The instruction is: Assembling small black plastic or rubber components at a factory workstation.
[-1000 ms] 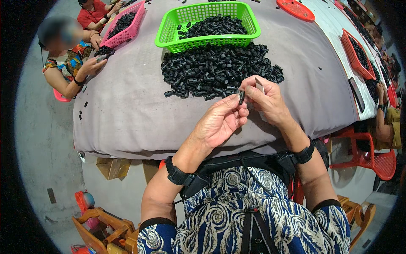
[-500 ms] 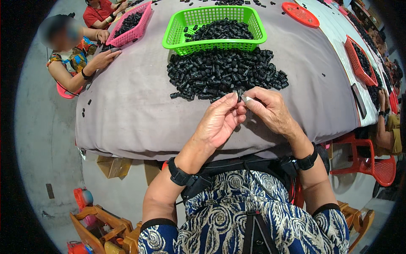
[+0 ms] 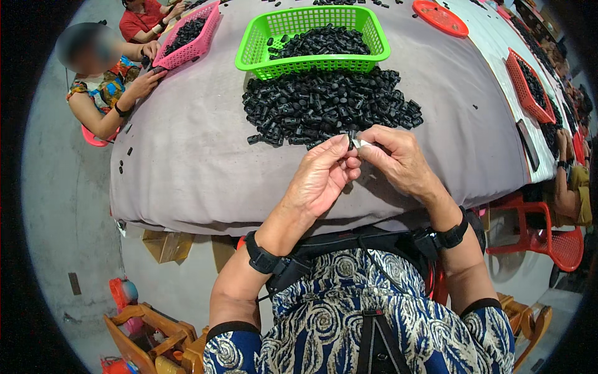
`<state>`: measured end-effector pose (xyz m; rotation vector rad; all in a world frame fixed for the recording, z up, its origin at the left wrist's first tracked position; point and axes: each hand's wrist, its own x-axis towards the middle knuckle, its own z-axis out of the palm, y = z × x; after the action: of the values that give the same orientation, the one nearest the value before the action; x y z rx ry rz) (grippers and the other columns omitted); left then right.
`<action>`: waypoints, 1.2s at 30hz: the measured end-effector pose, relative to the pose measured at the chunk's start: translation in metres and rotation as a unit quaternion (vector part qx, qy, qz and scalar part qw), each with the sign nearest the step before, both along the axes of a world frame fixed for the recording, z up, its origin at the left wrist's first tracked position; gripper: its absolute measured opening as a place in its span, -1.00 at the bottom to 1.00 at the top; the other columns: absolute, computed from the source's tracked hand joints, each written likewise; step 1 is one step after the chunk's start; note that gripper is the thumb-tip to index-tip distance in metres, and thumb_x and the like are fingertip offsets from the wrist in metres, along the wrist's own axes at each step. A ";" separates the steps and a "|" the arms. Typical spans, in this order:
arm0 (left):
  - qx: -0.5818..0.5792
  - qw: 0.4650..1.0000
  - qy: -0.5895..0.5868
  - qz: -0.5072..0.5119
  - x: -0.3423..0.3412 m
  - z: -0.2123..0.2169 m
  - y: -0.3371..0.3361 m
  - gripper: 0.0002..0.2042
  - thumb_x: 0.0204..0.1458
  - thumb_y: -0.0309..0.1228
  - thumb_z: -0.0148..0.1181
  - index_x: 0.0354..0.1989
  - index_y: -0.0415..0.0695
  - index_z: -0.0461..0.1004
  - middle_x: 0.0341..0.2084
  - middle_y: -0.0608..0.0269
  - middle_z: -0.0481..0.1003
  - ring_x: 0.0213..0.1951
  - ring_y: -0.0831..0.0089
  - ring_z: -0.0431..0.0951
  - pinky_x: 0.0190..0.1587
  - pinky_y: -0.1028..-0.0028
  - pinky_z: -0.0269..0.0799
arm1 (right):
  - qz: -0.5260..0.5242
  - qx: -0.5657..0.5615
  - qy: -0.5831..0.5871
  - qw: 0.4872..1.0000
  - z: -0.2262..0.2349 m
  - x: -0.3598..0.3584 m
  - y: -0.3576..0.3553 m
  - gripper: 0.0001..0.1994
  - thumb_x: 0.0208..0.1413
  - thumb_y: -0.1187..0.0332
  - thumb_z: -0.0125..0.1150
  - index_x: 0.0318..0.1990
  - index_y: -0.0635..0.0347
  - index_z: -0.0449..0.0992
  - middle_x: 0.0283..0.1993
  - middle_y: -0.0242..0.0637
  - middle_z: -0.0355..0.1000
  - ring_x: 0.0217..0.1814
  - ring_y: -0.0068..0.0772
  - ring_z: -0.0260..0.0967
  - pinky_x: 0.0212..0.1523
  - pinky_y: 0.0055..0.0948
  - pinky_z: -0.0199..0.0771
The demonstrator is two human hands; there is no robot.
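Note:
In front of the pile, my left hand (image 3: 324, 177) pinches a small black cylindrical plastic part (image 3: 352, 138) between thumb and fingertips. My right hand (image 3: 402, 161) meets it from the other side, thumb and forefinger closed at the part. A small white piece (image 3: 359, 143) shows at the right thumb tip; whether it is a wrap or a held tool I cannot tell. Just beyond my fingers lies a heap of similar black parts (image 3: 324, 106). Behind the heap stands a green plastic basket (image 3: 311, 67) holding more of them.
A grey cloth (image 3: 187, 168) covers the table. At the left, a person (image 3: 103, 87) works beside a pink basket (image 3: 190, 53). A red tray (image 3: 443, 19) lies at the far right, with a red basket (image 3: 529, 87) beyond. A red chair (image 3: 548, 240) stands right.
My hands keep their pinch on the black part, with a slight shift at the right thumb, where more of the white piece shows. The person at the left has moved their hands.

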<state>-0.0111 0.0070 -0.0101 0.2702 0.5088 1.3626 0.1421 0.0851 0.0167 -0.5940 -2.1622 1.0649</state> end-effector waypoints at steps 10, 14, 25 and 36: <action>0.008 1.000 0.012 0.009 0.007 0.001 -0.002 -0.86 0.09 -0.38 0.06 -0.28 -0.18 0.41 -0.46 0.30 0.45 -0.44 0.56 0.44 -0.37 0.54 0.43 | -0.079 -0.097 0.084 0.989 -0.006 0.006 0.012 -0.86 0.09 0.40 0.08 -0.34 0.33 0.44 -0.46 -0.39 0.36 -0.44 -0.67 0.23 -0.42 -0.60 0.28; 0.004 1.000 -0.005 0.007 0.003 -0.001 -0.001 -0.85 0.09 -0.36 0.05 -0.28 -0.18 0.41 -0.45 0.33 0.44 -0.42 0.58 0.43 -0.33 0.55 0.43 | -0.014 -0.032 0.029 0.999 -0.004 0.002 0.007 -0.86 0.08 0.40 0.09 -0.34 0.31 0.45 -0.46 -0.34 0.37 -0.46 -0.63 0.27 -0.45 -0.58 0.29; -0.001 0.999 0.011 0.030 0.003 0.000 -0.001 -0.86 0.08 -0.39 0.07 -0.26 -0.17 0.41 -0.45 0.33 0.44 -0.43 0.58 0.42 -0.35 0.54 0.43 | -0.008 0.049 -0.016 0.999 0.004 -0.001 0.000 -0.87 0.02 0.38 0.12 -0.40 0.27 0.47 -0.50 -0.22 0.40 -0.53 -0.34 0.37 -0.52 -0.45 0.31; -0.008 0.999 0.037 0.021 0.006 0.003 -0.001 -0.87 0.09 -0.40 0.05 -0.27 -0.19 0.41 -0.47 0.34 0.43 -0.45 0.59 0.41 -0.38 0.56 0.42 | -0.026 0.024 -0.011 0.999 0.004 0.001 0.001 -0.87 0.01 0.40 0.12 -0.42 0.30 0.45 -0.51 -0.21 0.39 -0.52 -0.33 0.36 -0.48 -0.44 0.33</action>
<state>-0.0047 0.0059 -0.0072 0.2991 0.5899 1.3930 0.1435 0.0864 0.0209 -0.6387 -2.1722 0.9804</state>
